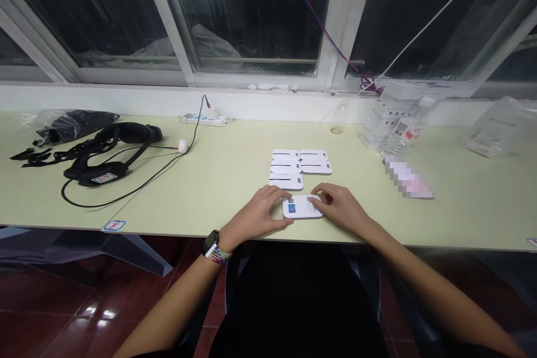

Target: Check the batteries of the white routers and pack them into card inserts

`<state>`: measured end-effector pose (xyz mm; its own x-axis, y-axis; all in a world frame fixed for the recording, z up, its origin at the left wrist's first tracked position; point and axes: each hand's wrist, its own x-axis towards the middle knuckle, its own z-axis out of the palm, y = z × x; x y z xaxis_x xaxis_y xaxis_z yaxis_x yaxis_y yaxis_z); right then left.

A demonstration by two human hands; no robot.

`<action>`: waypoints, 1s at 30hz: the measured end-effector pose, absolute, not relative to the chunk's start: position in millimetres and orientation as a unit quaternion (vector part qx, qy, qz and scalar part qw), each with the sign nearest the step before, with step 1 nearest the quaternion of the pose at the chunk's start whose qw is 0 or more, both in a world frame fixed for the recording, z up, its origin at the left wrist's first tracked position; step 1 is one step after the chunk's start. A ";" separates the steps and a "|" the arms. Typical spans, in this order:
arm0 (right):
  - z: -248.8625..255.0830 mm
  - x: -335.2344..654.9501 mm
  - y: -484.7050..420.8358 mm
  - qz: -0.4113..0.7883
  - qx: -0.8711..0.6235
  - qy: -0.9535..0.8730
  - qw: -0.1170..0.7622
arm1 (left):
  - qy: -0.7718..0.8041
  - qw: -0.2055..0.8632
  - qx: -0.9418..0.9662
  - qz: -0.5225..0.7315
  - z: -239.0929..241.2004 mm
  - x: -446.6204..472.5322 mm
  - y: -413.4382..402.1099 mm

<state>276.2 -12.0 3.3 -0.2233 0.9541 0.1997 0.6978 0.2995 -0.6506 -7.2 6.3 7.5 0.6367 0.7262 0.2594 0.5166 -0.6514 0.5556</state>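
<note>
A flat white box (pixel 301 212) with rounded corners lies near the table's front edge, with a blue label and a printed code at its left end and a pale printed sticker at its right. My left hand (pixel 262 212) grips its left end, thumb at the near corner and fingers at the far one. At the other end, my right hand (pixel 340 205) has its fingers bent and its thumb pressed on the sticker. Just beyond lie several similar white boxes (pixel 286 180) in two columns, each marked with a black line and a small black mark.
To the left are a black headset (pixel 98 170) with a cable and a plastic bag (pixel 78 125). A power strip (pixel 205 119) sits by the wall. On the right stand stacked white boxes (pixel 376 123), a clear bottle (pixel 405 131), a pixelated item (pixel 409 179) and a translucent bag (pixel 497 128).
</note>
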 end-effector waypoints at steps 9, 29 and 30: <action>-4.4 291.7 -31.4 0.123 -0.415 -0.833 0.343 | 0.338 0.201 0.881 0.263 2.4 -7.9 6.1; -6.8 289.3 -42.0 0.306 -0.459 -0.749 0.367 | 0.292 0.250 0.863 0.329 6.6 -6.9 1.2; -5.4 287.4 -42.1 0.333 -0.456 -0.728 0.389 | 0.298 0.271 0.849 0.343 6.2 -6.0 0.2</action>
<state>287.4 -42.1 -5.4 -0.2811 0.9228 0.2635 0.4048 0.3629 -0.8393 -6.0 0.2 6.2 0.5873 0.6910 0.4214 0.3192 -0.6762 0.6640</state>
